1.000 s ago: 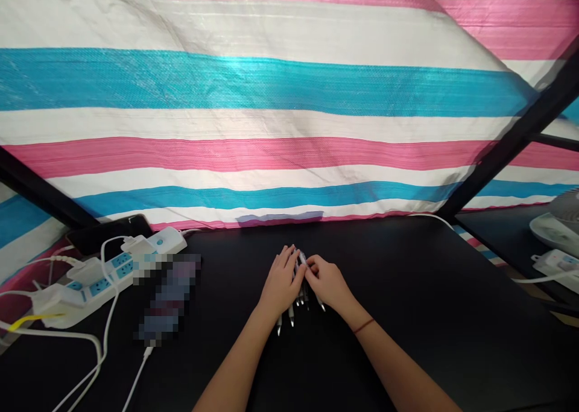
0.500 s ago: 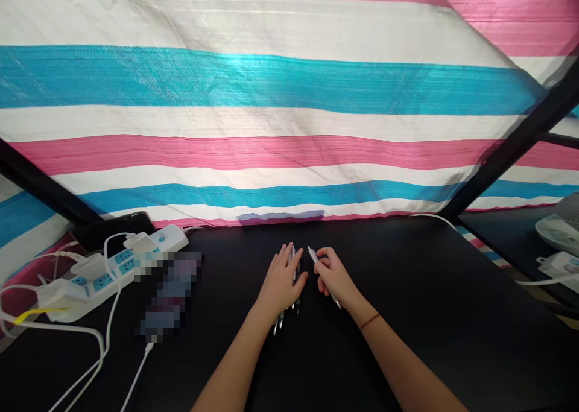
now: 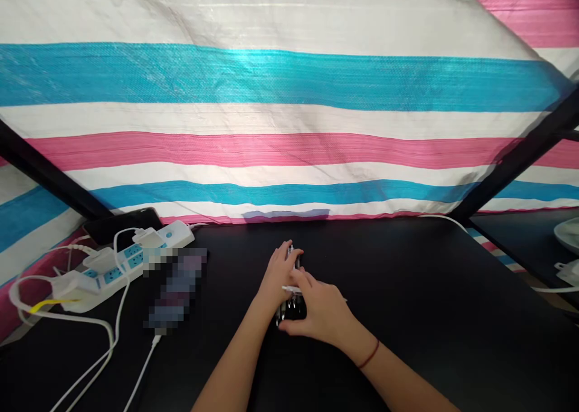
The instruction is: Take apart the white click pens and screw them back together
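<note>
My left hand [image 3: 275, 278] lies over several pens [image 3: 284, 315] on the black table, its fingers stretched out. Silver pen ends show below this hand, and other ends peek out by its fingertips; the palm hides the middles. Close against it, my right hand [image 3: 323, 309] has a white pen [image 3: 291, 289] lying crosswise under its fingers. One end of that pen points toward my left hand, and the other sticks out past the back of my right hand. The right thumb reaches to the lower ends of the pens on the table.
On the left lie a white power strip [image 3: 174, 236] with plugs and cables, a black phone-like slab [image 3: 122, 225] and a blurred-out device [image 3: 178, 288] on a white cable. Behind the table [image 3: 407, 261] hangs a striped tarp [image 3: 289, 152], with dark posts at both sides.
My right hand has moved left with the white pen, turning it crosswise, and now meets my left hand. My left hand stays over the pens. The view has shifted slightly.
</note>
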Tool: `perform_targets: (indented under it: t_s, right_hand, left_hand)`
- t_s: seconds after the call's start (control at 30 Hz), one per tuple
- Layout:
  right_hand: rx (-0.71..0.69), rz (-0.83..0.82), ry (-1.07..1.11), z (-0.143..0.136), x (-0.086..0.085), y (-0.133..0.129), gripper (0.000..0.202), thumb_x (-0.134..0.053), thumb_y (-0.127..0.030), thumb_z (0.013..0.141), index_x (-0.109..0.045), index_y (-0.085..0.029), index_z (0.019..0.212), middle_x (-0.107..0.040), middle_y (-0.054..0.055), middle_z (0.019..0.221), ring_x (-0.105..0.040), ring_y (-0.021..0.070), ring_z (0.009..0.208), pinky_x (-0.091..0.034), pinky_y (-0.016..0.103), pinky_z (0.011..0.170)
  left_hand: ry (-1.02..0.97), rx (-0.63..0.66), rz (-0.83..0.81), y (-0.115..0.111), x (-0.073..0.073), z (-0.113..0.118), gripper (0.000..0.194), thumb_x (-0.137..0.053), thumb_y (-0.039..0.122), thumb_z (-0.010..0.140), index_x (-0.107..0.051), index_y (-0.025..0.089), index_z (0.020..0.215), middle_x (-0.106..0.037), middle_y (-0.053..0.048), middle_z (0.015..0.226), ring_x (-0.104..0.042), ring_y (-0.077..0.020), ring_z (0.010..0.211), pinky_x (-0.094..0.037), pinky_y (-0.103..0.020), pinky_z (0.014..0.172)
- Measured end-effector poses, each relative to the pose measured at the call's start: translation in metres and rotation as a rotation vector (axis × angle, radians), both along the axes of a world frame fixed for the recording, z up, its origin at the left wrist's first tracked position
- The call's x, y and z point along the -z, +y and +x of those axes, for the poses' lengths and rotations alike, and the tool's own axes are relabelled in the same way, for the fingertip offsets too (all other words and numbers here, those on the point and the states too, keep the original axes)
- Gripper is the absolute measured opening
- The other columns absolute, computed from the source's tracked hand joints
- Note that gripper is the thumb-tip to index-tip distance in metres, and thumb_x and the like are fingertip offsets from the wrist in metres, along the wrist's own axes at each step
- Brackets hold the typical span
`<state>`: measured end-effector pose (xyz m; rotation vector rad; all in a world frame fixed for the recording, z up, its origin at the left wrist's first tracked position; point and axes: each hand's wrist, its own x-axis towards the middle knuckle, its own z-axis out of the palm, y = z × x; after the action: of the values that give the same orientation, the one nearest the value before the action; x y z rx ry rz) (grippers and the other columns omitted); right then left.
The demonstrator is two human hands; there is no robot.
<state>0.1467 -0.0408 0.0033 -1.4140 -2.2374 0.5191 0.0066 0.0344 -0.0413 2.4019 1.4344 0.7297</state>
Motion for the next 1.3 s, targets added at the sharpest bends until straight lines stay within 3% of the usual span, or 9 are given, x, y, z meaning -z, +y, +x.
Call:
perform_targets:
  t_s: [0.1, 0.43, 0.53, 0.63, 0.77, 0.93, 1.07, 1.17, 1.3]
  right_hand:
    - [0.007, 0.027, -0.122, -0.008, 0.007, 0.000, 0.097, -0.071, -0.065, 0.054, -0.033, -0.024, 0.134, -0.051, 0.017, 0.126, -0.060, 0.0326, 0.094, -0.047, 0.037, 0.068]
    - [0.080, 0.031, -0.172, -0.014, 0.013, 0.005, 0.077, -0.065, -0.053, 0.069, -0.036, -0.022, 0.133, -0.062, 0.012, 0.103, -0.063, 0.0282, 0.081, -0.044, 0.032, 0.063]
    - [0.072, 0.007, -0.127, -0.011, 0.009, 0.006, 0.076, -0.065, -0.057, 0.068, -0.039, -0.023, 0.131, -0.063, 0.010, 0.102, -0.064, 0.0275, 0.080, -0.043, 0.030, 0.060]
    - [0.077, -0.045, 0.052, -0.002, -0.001, 0.007, 0.054, -0.062, -0.056, 0.072, -0.049, -0.027, 0.115, -0.065, 0.003, 0.096, -0.064, 0.0221, 0.076, -0.041, 0.026, 0.061]
    - [0.275, 0.010, 0.313, 0.014, -0.010, 0.013, 0.019, -0.043, -0.036, 0.089, -0.053, -0.023, 0.100, -0.062, 0.001, 0.085, -0.060, 0.0165, 0.072, -0.040, 0.024, 0.063]
    - [0.388, 0.067, 0.530, 0.030, -0.009, 0.024, 0.020, -0.037, -0.028, 0.091, -0.055, -0.020, 0.088, -0.051, -0.002, 0.069, -0.050, 0.0139, 0.062, -0.038, 0.024, 0.061]
    - [0.482, 0.146, 0.634, 0.040, -0.009, 0.031, 0.024, -0.044, -0.031, 0.087, -0.059, -0.018, 0.074, -0.051, 0.001, 0.074, -0.048, 0.0140, 0.065, -0.038, 0.025, 0.060]
    - [0.588, 0.058, 0.764, 0.047, -0.005, 0.038, 0.028, -0.049, -0.038, 0.085, -0.061, -0.018, 0.069, -0.046, -0.001, 0.063, -0.044, 0.0131, 0.057, -0.034, 0.025, 0.053]
    - [0.592, -0.143, 1.187, 0.051, 0.002, 0.048, 0.021, -0.059, -0.039, 0.077, -0.057, -0.019, 0.073, -0.039, -0.007, 0.050, -0.033, 0.0087, 0.043, -0.027, 0.023, 0.042]
  left_hand:
    - [-0.046, -0.034, -0.004, 0.002, -0.003, 0.000, 0.033, -0.052, 0.025, 0.082, -0.059, 0.024, 0.114, -0.044, -0.011, 0.135, -0.045, -0.0274, 0.123, -0.036, -0.045, 0.103]
    - [-0.075, -0.085, 0.017, 0.003, -0.011, 0.003, 0.025, -0.050, 0.027, 0.085, -0.064, 0.023, 0.105, -0.052, -0.009, 0.120, -0.051, -0.0255, 0.113, -0.041, -0.043, 0.098]
    - [-0.034, -0.085, 0.009, 0.002, -0.012, 0.002, 0.027, -0.049, 0.028, 0.086, -0.063, 0.024, 0.109, -0.051, -0.009, 0.125, -0.045, -0.0280, 0.121, -0.034, -0.050, 0.104]
    - [0.035, -0.159, 0.029, -0.006, -0.013, 0.004, 0.033, -0.049, 0.029, 0.086, -0.058, 0.025, 0.118, -0.046, -0.010, 0.136, -0.031, -0.0322, 0.133, -0.023, -0.058, 0.106]
    - [0.135, -0.250, 0.018, -0.021, -0.010, 0.010, 0.047, -0.054, 0.037, 0.083, -0.051, 0.023, 0.128, -0.038, -0.015, 0.144, -0.026, -0.0364, 0.135, -0.024, -0.060, 0.104]
    - [0.230, -0.194, -0.024, -0.024, -0.007, 0.014, 0.051, -0.046, 0.034, 0.087, -0.043, 0.019, 0.136, -0.031, -0.015, 0.148, -0.021, -0.0347, 0.138, -0.024, -0.057, 0.106]
    - [0.288, -0.186, -0.064, -0.018, -0.011, 0.008, 0.051, -0.041, 0.032, 0.089, -0.039, 0.020, 0.138, -0.027, -0.013, 0.150, -0.017, -0.0333, 0.139, -0.020, -0.057, 0.108]
    - [0.294, -0.209, -0.087, -0.018, -0.012, 0.004, 0.051, -0.038, 0.033, 0.091, -0.035, 0.021, 0.141, -0.024, -0.011, 0.151, -0.015, -0.0318, 0.140, -0.020, -0.056, 0.109]
    - [0.252, -0.226, -0.093, -0.018, -0.015, 0.004, 0.048, -0.037, 0.036, 0.092, -0.039, 0.024, 0.138, -0.024, -0.011, 0.151, -0.014, -0.0337, 0.140, -0.019, -0.059, 0.107]
